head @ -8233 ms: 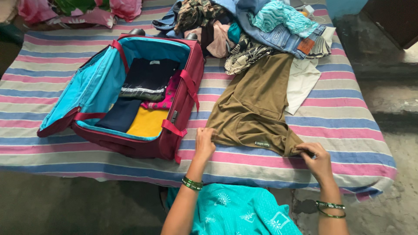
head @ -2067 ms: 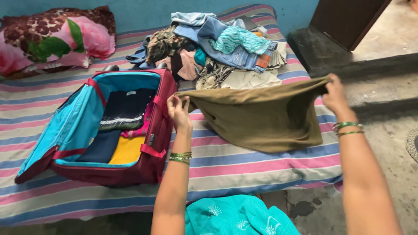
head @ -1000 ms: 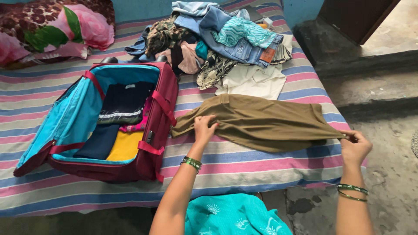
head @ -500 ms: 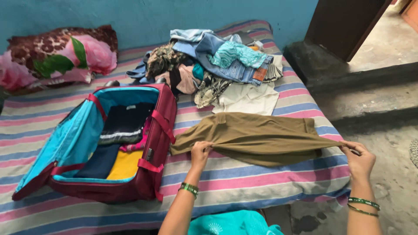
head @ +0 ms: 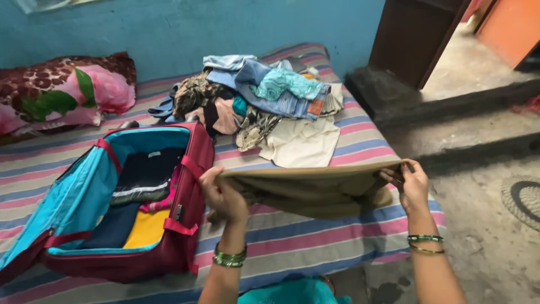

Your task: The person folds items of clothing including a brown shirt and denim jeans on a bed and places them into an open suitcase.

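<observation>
An olive-brown garment (head: 315, 188), folded lengthwise, hangs stretched between my two hands just above the striped bed (head: 315, 247). My left hand (head: 224, 196) grips its left end beside the suitcase. Its right end is pinched in my right hand (head: 409, 183) near the bed's right edge. Both wrists wear green bangles. The open maroon suitcase (head: 185, 225) with a blue lining lies to the left, holding folded dark, yellow and pink clothes.
A heap of mixed clothes (head: 259, 95) lies at the back of the bed, with a cream cloth (head: 301, 143) in front of it. A floral pillow (head: 67, 90) rests at the back left against the blue wall. Bare floor and a doorway lie to the right.
The garment lay flat on the bed with my hands at its ends; now both hands have lifted it off the bed and hold it taut in the air.
</observation>
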